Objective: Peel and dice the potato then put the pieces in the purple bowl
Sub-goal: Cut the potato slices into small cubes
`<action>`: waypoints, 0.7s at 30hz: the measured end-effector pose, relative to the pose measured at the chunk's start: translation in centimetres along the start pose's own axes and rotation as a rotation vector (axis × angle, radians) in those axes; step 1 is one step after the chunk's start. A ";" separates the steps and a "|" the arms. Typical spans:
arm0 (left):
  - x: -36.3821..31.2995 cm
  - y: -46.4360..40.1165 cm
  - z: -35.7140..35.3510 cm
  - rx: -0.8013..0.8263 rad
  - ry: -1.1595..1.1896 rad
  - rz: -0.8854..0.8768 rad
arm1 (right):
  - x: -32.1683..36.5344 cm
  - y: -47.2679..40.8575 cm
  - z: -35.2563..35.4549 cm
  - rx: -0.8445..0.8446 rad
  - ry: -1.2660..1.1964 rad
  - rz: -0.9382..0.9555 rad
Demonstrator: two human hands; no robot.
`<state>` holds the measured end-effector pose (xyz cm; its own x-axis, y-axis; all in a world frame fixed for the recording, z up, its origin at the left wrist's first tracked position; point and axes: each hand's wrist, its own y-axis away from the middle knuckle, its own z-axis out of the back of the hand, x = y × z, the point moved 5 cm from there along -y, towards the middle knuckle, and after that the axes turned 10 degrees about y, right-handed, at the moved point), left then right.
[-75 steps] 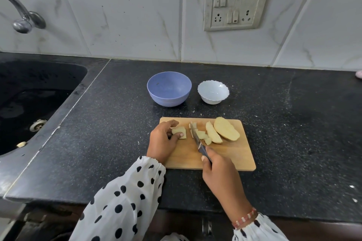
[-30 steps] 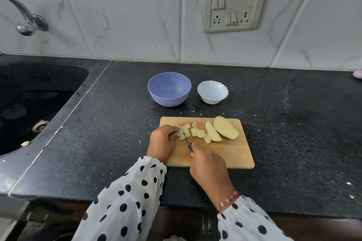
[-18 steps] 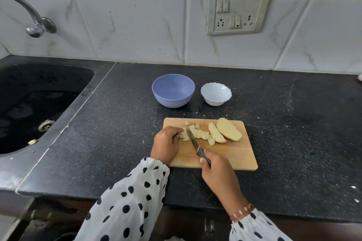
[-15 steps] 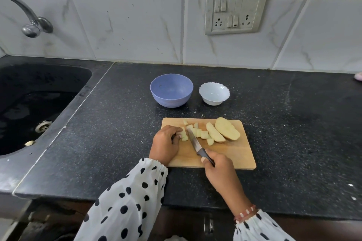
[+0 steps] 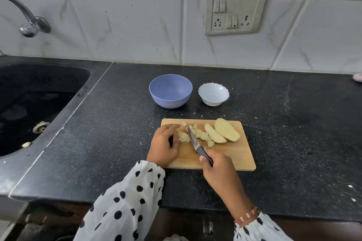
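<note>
A wooden cutting board (image 5: 231, 155) lies on the black counter. On it are two large peeled potato slices (image 5: 225, 132) at the right and several diced pieces (image 5: 201, 134) in the middle. My left hand (image 5: 163, 146) pinches a potato strip (image 5: 183, 136) against the board. My right hand (image 5: 217, 168) grips the black handle of a knife (image 5: 193, 140), whose blade lies across the strip just right of my left fingers. The purple bowl (image 5: 170, 92) stands empty behind the board.
A small white bowl (image 5: 213, 94) stands right of the purple one. A black sink (image 5: 29, 107) with a tap (image 5: 29, 23) is at the left. A socket panel (image 5: 235, 10) hangs on the tiled wall. The counter's front edge runs near my sleeves.
The knife has cut further through the strip, leaving more small pieces on the board. My right hand drew back and set the blade down again beside my left fingers.
</note>
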<state>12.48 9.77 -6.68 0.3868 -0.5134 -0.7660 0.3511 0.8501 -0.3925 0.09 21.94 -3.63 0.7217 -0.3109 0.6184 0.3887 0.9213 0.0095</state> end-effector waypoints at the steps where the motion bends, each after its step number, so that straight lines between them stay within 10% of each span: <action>1: 0.1 -0.1 -0.1 0.025 -0.004 0.003 | 0.3 0.1 0.0 -0.011 0.023 0.013; 21: -0.1 0.0 0.0 -0.045 0.004 0.079 | 1.4 0.4 -2.7 -0.069 0.351 0.139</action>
<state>12.41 9.77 -6.63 0.4081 -0.4441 -0.7977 0.2807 0.8924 -0.3532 2.85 21.26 -4.90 0.9178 -0.2561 0.3035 0.3023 0.9462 -0.1158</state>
